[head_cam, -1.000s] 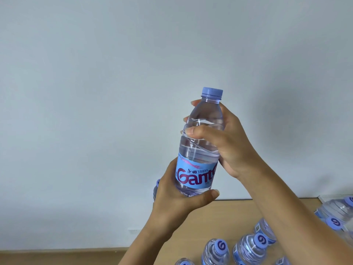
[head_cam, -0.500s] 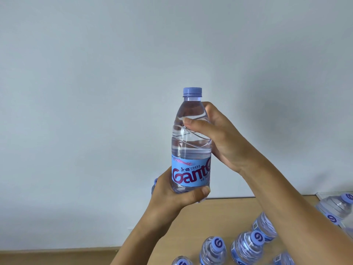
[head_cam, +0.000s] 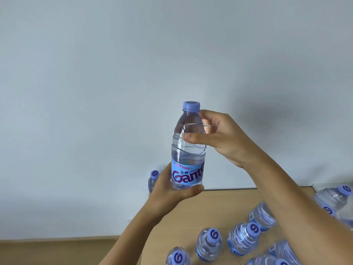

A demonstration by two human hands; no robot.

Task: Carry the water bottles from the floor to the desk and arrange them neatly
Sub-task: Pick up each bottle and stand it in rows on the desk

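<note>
Hands share one upright water bottle (head_cam: 188, 148) above the bench (head_cam: 219, 205): left hand (head_cam: 172, 190) curls around its base, right hand (head_cam: 219, 134) pinches its shoulder. Other bottles (head_cam: 242, 238) stand below; one (head_cam: 152, 180) seems half hidden behind the left hand.

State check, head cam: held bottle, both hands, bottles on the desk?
Held bottle: upright, capped, raised above the desk.
Left hand: grips the bottle's base.
Right hand: grips its upper body, thumb in front.
Desk bottles: upright, capped, loosely grouped.
Desk: holds bottles.
</note>
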